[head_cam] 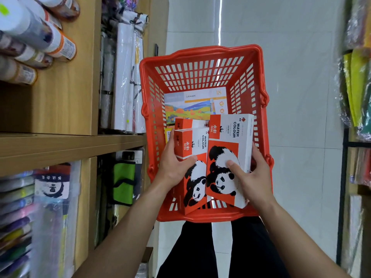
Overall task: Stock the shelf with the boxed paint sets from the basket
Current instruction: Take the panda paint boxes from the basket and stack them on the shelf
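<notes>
over the red basket, standing on the pale tiled floor beside the wooden shelf, both hands hold panda watercolour boxes. left hand grips the left panda box by its left edge, thumb curled over the front, fingers hidden behind it. right hand clasps the right panda box, thumb pressed on the panda print, fingers wrapped round the right edge. a third panda box sits behind them, and a landscape-printed paint set lies deeper in the basket
</notes>
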### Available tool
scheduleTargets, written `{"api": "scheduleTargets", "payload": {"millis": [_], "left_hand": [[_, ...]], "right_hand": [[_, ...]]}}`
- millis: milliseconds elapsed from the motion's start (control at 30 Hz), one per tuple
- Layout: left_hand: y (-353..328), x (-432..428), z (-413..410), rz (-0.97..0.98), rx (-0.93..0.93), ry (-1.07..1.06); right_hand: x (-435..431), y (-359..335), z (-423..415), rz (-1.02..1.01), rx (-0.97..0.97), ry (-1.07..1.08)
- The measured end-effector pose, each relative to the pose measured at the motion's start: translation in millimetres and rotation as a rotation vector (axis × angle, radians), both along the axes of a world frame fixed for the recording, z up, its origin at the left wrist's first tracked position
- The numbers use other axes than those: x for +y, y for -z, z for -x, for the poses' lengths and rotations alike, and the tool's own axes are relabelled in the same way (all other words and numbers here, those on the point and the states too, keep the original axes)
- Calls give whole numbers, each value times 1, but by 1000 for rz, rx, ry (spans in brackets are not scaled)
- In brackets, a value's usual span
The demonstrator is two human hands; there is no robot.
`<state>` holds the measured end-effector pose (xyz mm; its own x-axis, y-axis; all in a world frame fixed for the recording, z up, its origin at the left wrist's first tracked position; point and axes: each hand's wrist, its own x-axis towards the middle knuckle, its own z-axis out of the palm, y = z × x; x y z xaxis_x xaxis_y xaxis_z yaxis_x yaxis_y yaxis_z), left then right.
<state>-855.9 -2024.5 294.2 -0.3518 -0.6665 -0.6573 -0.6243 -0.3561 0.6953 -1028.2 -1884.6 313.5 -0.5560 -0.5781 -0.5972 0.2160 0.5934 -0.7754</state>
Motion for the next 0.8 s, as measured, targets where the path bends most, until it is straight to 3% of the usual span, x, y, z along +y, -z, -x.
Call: {"api": "scheduleTargets", "payload": {"millis": [400, 800], "left_hand": [[-120, 19, -30, 124, 100, -168], [-270, 114, -51, 340, 211, -682]], "right_hand": [[6, -88, 7, 83, -105, 4], [-13, -203, 29, 276, -219, -418]]}}
